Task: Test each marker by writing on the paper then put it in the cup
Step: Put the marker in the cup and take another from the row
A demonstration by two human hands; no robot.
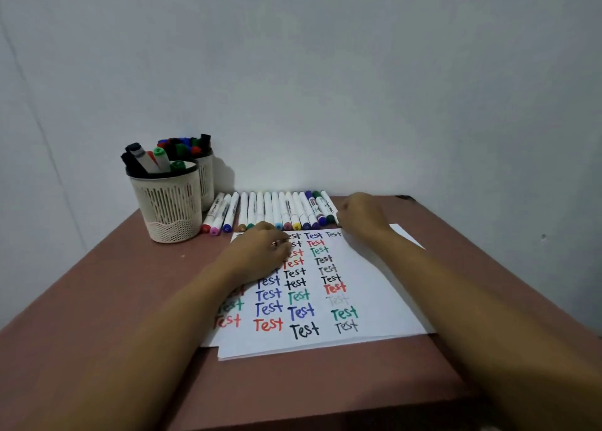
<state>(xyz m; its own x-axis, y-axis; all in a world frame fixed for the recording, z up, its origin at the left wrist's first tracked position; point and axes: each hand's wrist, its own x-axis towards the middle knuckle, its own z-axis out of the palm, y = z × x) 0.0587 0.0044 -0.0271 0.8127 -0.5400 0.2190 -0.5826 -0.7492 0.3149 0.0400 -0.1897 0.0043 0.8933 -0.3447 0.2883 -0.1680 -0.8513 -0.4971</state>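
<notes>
Nearest the camera, on the brown table (114, 300), two bare forearms reach forward over a white paper (374, 300) filled with columns of the word "Test" in red, blue, green and black. The left hand (260, 251) rests palm down on the sheet's far left part, fingers relaxed, and hides several words. The right hand (361, 215) lies just past the paper's far right corner, fingers curled at the near end of the last marker (327, 201); whether it actually grips it cannot be told. Beyond the sheet, a row of markers (277, 209) lies side by side, coloured caps toward the person. Left of the row, a cream mesh cup (169, 209) holds several markers, with a second cup (207, 183), also full, close behind it. A pale wall (325, 72) backs everything.
</notes>
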